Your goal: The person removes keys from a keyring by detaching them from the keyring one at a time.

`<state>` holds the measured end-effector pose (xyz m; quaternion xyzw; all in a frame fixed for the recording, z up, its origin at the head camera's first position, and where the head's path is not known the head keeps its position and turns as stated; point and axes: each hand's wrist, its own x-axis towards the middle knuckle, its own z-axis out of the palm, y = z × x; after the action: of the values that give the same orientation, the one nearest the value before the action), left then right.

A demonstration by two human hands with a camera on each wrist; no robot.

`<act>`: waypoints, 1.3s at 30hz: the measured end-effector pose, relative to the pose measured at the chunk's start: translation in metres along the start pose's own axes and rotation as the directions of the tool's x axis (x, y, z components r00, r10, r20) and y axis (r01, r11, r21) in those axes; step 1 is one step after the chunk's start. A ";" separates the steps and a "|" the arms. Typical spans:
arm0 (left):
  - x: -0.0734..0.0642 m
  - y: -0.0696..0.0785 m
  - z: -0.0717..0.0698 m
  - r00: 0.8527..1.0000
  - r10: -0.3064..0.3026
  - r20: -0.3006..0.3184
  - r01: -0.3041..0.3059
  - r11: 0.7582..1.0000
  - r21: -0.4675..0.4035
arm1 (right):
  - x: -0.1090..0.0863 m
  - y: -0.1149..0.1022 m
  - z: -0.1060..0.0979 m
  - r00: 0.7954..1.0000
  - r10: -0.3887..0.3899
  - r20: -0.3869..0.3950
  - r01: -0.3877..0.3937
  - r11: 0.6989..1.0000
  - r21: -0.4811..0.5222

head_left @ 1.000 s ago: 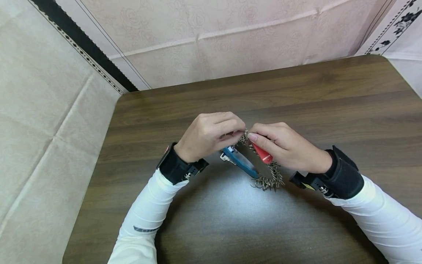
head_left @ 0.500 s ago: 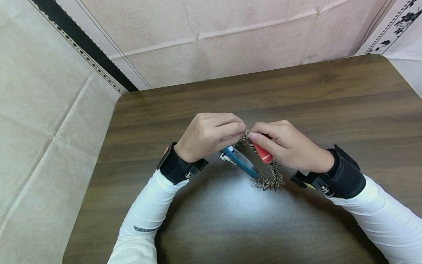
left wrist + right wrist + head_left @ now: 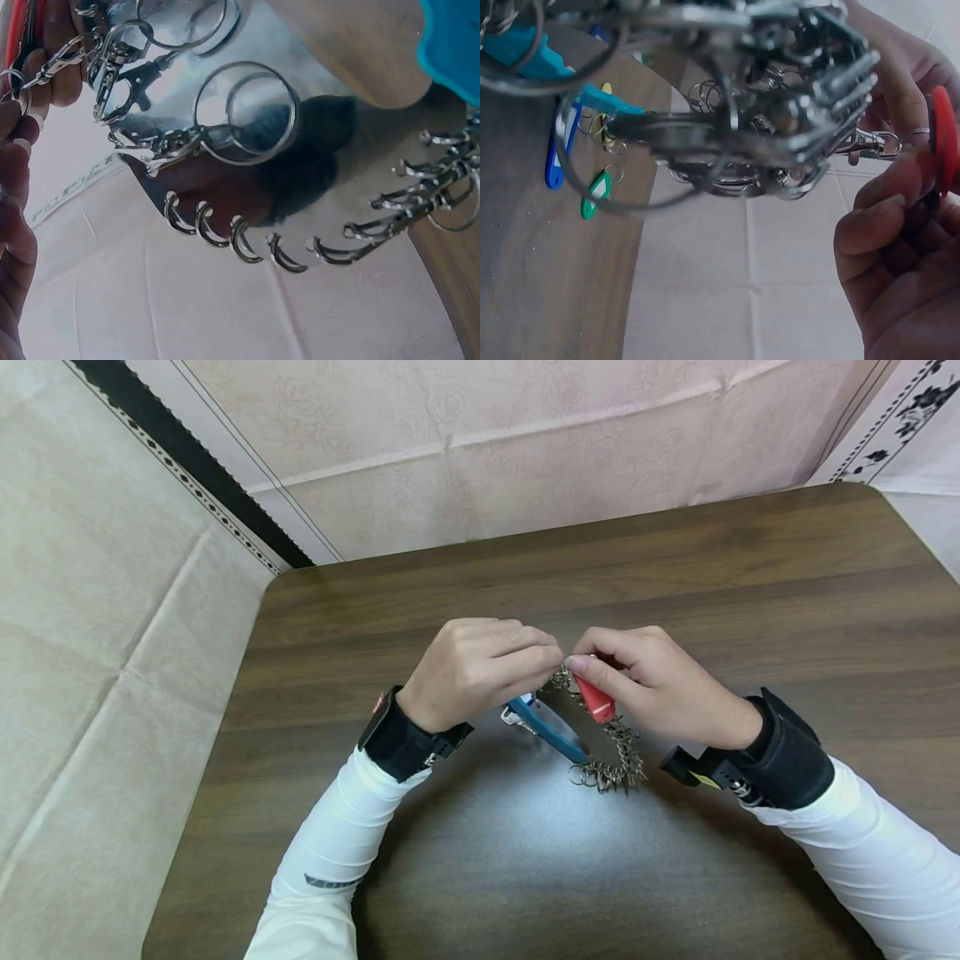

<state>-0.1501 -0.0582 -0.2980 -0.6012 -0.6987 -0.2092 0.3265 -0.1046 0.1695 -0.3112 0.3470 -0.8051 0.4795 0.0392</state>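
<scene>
My right hand pinches a red key tag between thumb and fingers. A split ring joins the tag to a small metal swivel clasp, seen at the fingertips in both wrist views. My left hand has curled fingers meeting the right hand's there and pinches at the clasp, partly hidden in the head view. Just below both hands is a shiny round holder with a blue part. Metal hooks line its edge, and several clasps and large rings hang about it.
Blue, green and yellow key tags appear beyond the holder in the right wrist view. The brown wooden table has a pale patterned cloth past its far edge.
The right hand has shifted slightly up, taking the red key tag with it. The left hand stays nearly in place, its fingers a little more curled. The holder has not visibly moved.
</scene>
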 end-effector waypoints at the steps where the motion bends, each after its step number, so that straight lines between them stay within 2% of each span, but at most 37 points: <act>1: 0.000 0.000 0.000 1.000 0.001 -0.002 -0.001 1.000 -0.002 | 0.000 0.000 0.000 1.000 0.004 0.000 -0.004 1.000 0.008; 7: 0.000 0.001 -0.001 1.000 -0.003 -0.003 0.003 1.000 -0.016 | 0.001 0.002 -0.001 0.999 0.048 -0.009 -0.048 0.997 0.063; 14: -0.001 0.000 0.001 1.000 -0.021 -0.005 0.021 1.000 -0.022 | 0.003 0.006 -0.002 0.995 0.089 -0.034 -0.088 0.996 0.034; 18: -0.001 0.001 0.002 1.000 -0.021 -0.005 0.020 1.000 -0.021 | 0.004 0.007 -0.002 0.990 0.093 -0.110 -0.095 0.995 -0.010; 23: 0.000 0.000 0.003 0.999 -0.039 0.010 0.040 0.999 -0.030 | 0.005 0.003 0.000 0.965 0.064 -0.253 -0.078 0.996 -0.046; 28: 0.001 0.001 0.003 0.998 -0.059 0.026 0.060 0.998 -0.037 | 0.002 -0.004 0.002 0.943 -0.021 -0.332 0.005 0.999 -0.048; 30: 0.001 0.001 0.002 0.997 -0.074 0.030 0.075 0.996 -0.057 | 0.001 -0.006 0.002 0.945 -0.061 -0.322 0.050 0.998 -0.045; 33: 0.001 0.002 0.002 0.994 -0.100 0.037 0.103 0.990 -0.091 | -0.001 -0.007 0.004 0.961 -0.099 -0.258 0.092 0.995 -0.040; 36: 0.001 0.002 0.002 0.991 -0.126 0.041 0.130 0.985 -0.112 | -0.001 -0.006 0.006 0.974 -0.119 -0.191 0.107 0.992 -0.070; 39: 0.001 0.001 0.002 0.989 -0.142 0.044 0.146 0.982 -0.117 | -0.002 -0.005 0.007 0.978 -0.122 -0.170 0.101 0.987 -0.125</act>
<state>-0.1493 -0.0558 -0.2985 -0.5714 -0.7320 -0.2634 0.2613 -0.0981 0.1630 -0.3116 0.3446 -0.8042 0.4578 0.1576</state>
